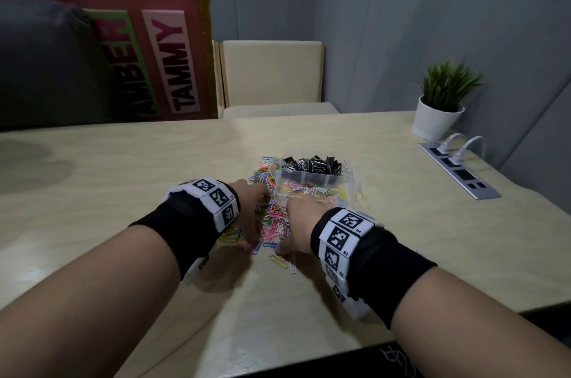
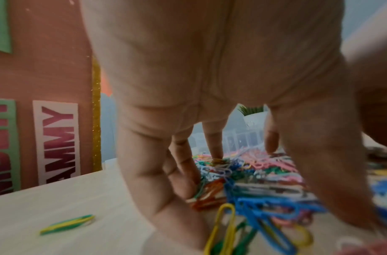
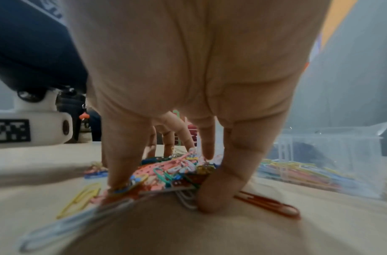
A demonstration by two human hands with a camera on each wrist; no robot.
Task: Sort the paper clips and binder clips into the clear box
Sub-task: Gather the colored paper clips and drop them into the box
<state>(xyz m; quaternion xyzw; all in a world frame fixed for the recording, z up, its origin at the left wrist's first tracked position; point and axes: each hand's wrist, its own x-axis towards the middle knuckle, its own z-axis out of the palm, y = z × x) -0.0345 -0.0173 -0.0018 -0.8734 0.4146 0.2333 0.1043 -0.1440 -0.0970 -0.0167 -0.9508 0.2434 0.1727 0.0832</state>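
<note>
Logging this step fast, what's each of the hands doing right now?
Left hand: open, fingers spread down into the loose pile of coloured paper clips.
Right hand: fingers and thumb curled round a clump of those clips.

Pale wood-grain desk (image 1: 129,180) carried a loose heap of coloured paper clips (image 1: 272,217) near its middle. Clear box (image 1: 312,183) sat directly on it, touching the heap's far right side. White potted plant (image 1: 438,118) stood at the far right corner, with a grey socket strip (image 1: 460,170) set into the surface just beside it
</note>
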